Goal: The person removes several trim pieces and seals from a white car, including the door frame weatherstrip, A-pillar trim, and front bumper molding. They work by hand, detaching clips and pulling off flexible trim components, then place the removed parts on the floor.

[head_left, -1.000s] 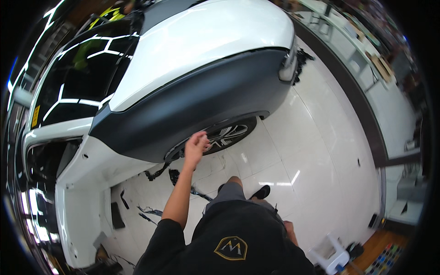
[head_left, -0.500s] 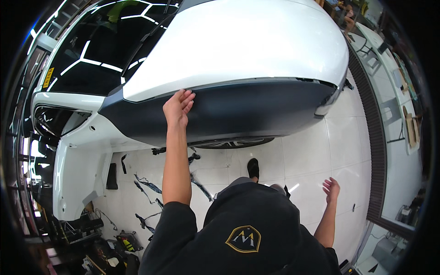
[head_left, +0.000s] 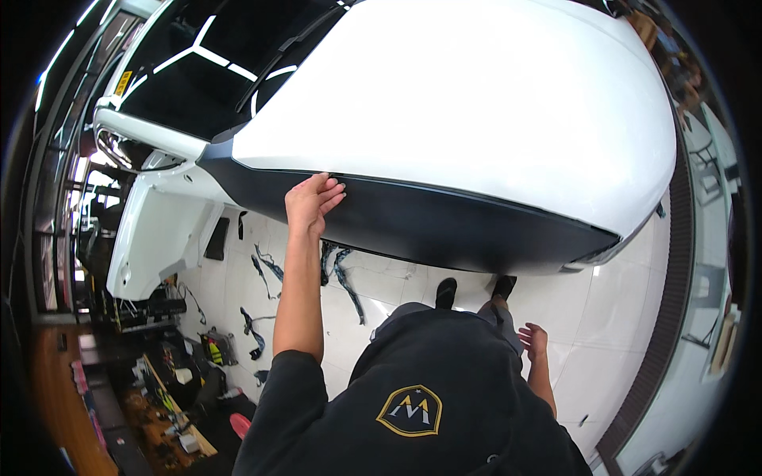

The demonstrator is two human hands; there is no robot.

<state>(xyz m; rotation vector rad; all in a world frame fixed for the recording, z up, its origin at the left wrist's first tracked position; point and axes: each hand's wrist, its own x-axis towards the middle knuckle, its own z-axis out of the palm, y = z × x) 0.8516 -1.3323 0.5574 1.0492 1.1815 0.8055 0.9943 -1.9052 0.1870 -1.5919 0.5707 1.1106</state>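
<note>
My left hand (head_left: 315,205) reaches forward to the seam between the car's white hood (head_left: 460,103) and its dark fender panel (head_left: 429,218). Its fingers are bent together, with the fingertips right at the hood's edge; whatever they pinch is too small to make out. Down at my right side hangs my right hand (head_left: 535,339), open, its fingers apart and touching nothing. The car's windshield (head_left: 198,87) and wiper are at the upper left.
The car's white door (head_left: 155,246) stands open on the left. Dark crumpled strips (head_left: 347,285) lie on the tiled floor (head_left: 556,309). At lower left are tools and boxes (head_left: 182,428). A dark ribbed strip (head_left: 659,357) runs along the right wall.
My body and view have shifted along the car toward its front. My left hand stays at the hood seam, while my right hand has come in closer to my side.
</note>
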